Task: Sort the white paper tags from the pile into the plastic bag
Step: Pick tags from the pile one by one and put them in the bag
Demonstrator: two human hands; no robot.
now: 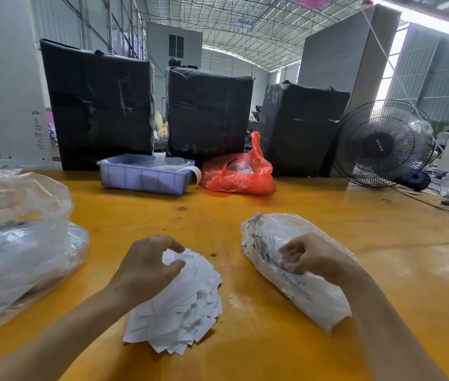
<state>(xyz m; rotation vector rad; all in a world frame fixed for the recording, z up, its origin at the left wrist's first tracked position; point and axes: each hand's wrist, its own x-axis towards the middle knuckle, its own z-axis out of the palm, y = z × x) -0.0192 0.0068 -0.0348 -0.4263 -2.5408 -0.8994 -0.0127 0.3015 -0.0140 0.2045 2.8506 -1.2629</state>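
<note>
The pile of white paper tags [182,303] lay on the yellow-orange table [245,353], fanned out with its long axis running from the near edge up toward the left hand [146,266]. That hand sat on the pile's far end, fingers curled, thumb and fingertips pinching the top tags. The printed translucent plastic bag [295,270] lay just right of the pile, apart from it, slanting near-right to far-left. The right hand [310,255] rested on the bag, fingers loosely curled at its film; whether it gripped the film could not be told. The picked tags would probably have to travel rightward into the bag. One tag near the pile's near edge read "S"; the bag's print was illegible.
</note>
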